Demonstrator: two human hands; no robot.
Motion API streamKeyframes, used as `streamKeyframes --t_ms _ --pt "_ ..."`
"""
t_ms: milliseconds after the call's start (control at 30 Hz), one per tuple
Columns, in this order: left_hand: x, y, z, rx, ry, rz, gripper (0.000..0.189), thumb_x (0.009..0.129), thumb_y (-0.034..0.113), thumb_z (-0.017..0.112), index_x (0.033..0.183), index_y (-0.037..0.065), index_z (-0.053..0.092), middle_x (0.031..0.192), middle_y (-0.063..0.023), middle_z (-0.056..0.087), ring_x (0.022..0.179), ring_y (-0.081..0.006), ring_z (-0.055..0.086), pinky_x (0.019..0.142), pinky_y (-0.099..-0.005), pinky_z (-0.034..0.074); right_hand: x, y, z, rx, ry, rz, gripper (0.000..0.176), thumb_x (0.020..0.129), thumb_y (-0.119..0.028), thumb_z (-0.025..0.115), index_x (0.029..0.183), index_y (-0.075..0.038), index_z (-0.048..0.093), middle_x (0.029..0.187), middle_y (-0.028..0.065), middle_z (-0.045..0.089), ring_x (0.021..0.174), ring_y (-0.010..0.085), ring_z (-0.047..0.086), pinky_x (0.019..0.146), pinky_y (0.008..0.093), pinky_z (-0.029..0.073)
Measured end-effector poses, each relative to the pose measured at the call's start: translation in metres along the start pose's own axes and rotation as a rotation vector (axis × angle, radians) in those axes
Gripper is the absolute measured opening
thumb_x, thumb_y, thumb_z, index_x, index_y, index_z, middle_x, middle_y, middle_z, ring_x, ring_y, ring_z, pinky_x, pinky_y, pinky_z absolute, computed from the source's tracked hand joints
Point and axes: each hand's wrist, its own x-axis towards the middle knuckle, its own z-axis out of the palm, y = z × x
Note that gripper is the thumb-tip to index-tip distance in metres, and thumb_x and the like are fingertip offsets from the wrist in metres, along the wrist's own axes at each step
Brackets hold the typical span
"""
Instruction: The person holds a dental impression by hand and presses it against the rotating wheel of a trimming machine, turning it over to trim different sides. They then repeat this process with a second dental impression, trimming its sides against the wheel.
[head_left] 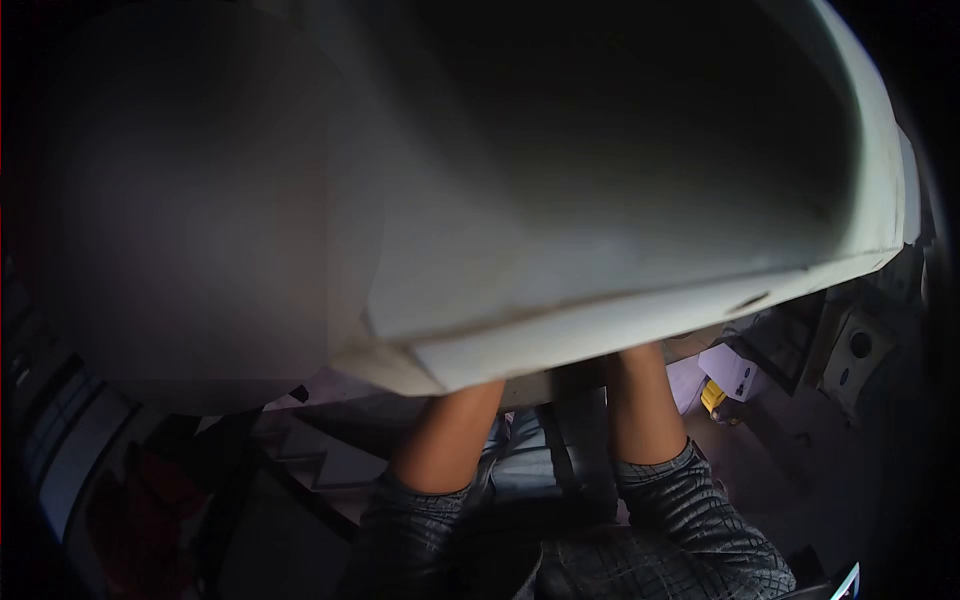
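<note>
Both hands are hidden behind the big pale box, so whether they grip or lie flat cannot be told; the left forearm (448, 440) and right forearm (645, 410) reach up to its lower edge. The box (600, 300) fills the upper view, above the lap. It looks like stiff card, probably more bulky than heavy; smooth faces may slip, so supporting it from beneath seems surest. An oval hole (755, 299) marks its near side.

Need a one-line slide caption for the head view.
Head view: bare forearms in dark patterned sleeves disappear behind a large pale boxy object, which hides both hands.
</note>
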Motion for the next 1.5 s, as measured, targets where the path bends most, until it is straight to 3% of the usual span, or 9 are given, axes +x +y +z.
streamKeyframes --t_ms 33,100,200,333,433,533,867,1233,1500 --pt "0.001 0.005 -0.003 0.151 -0.052 0.091 0.027 0.08 0.004 0.053 0.106 -0.001 0.046 0.101 -0.0109 0.051 0.092 -0.0195 0.051 0.079 -0.0293 0.045 -0.001 0.0 0.003 0.0 0.0 -0.001 0.019 0.069 -0.011 0.061 0.086 -0.003 0.06 0.081 0.0139 0.06 0.078 0.0321 0.056 0.074 0.0412 0.043" --pt "0.008 0.001 -0.005 0.142 -0.024 -0.004 0.027 0.081 0.004 0.053 0.107 -0.001 0.046 0.102 -0.0123 0.051 0.093 -0.0199 0.051 0.079 -0.0297 0.045 -0.005 0.003 0.012 0.088 -0.009 0.118 0.018 0.07 -0.014 0.06 0.085 -0.003 0.061 0.082 0.014 0.06 0.078 0.032 0.056 0.074 0.041 0.042" --pt "0.015 -0.007 -0.004 -0.235 0.019 -0.089 0.025 0.08 0.002 0.052 0.104 -0.003 0.048 0.1 -0.012 0.052 0.092 -0.0201 0.051 0.079 -0.0302 0.044 -0.006 0.01 0.017 -0.137 0.078 0.029 0.02 0.071 -0.016 0.059 0.086 -0.003 0.061 0.083 0.0138 0.06 0.08 0.0313 0.057 0.074 0.0415 0.043" --pt "0.007 0.007 -0.004 -0.138 0.005 -0.079 0.023 0.081 0.003 0.051 0.103 -0.003 0.049 0.098 -0.011 0.053 0.089 -0.0188 0.051 0.077 -0.0292 0.044 -0.014 0.014 0.022 -0.096 -0.005 0.094 0.022 0.072 -0.018 0.059 0.088 -0.003 0.061 0.085 0.0133 0.061 0.083 0.0309 0.057 0.075 0.0415 0.043" --pt "0.003 0.011 -0.004 -0.099 0.01 -0.084 0.022 0.081 0.003 0.051 0.102 -0.002 0.049 0.096 -0.0102 0.053 0.087 -0.0177 0.052 0.075 -0.0284 0.044 -0.02 0.018 0.031 -0.162 0.062 -0.023 0.027 0.074 -0.022 0.059 0.093 -0.003 0.059 0.09 0.0135 0.06 0.086 0.0301 0.057 0.077 0.0413 0.043" --pt "0.003 0.013 -0.001 -0.043 0.019 -0.088 0.021 0.081 0.004 0.05 0.102 -0.002 0.05 0.095 -0.0094 0.054 0.085 -0.0167 0.052 0.074 -0.0276 0.045 -0.023 0.017 0.039 0.211 0.118 0.023 0.035 0.078 -0.028 0.058 0.103 -0.003 0.055 0.1 0.0124 0.058 0.091 0.0264 0.055 0.083 0.0399 0.041" --pt "-0.016 0.04 -0.015 0.138 -0.01 -0.033 0.017 0.082 0.006 0.049 0.099 0.0 0.051 0.09 -0.0069 0.055 0.078 -0.0132 0.053 0.069 -0.0249 0.045 -0.017 -0.01 0.015 0.244 0.077 0.123 0.033 0.078 -0.026 0.057 0.103 -0.003 0.055 0.101 0.0124 0.057 0.092 0.0262 0.055 0.083 0.039 0.041" --pt "0.04 0.008 0.013 -0.312 -0.083 -0.038 0.015 0.084 0.008 0.047 0.096 0.002 0.053 0.084 -0.0041 0.056 0.071 -0.0094 0.054 0.063 -0.022 0.046 -0.011 -0.011 0.019 0.203 0.064 0.128 0.031 0.078 -0.024 0.057 0.102 -0.003 0.056 0.102 0.0124 0.057 0.093 0.026 0.054 0.084 0.0381 0.04" --pt "0.05 0.013 0.015 -0.453 -0.195 0.021 0.014 0.085 0.009 0.046 0.094 0.003 0.054 0.081 -0.0023 0.057 0.066 -0.0069 0.054 0.06 -0.0201 0.046 -0.001 -0.004 0.029 0.162 0.065 0.119 0.03 0.078 -0.022 0.056 0.102 -0.003 0.056 0.102 0.0124 0.057 0.094 0.0258 0.054 0.085 0.0374 0.04"
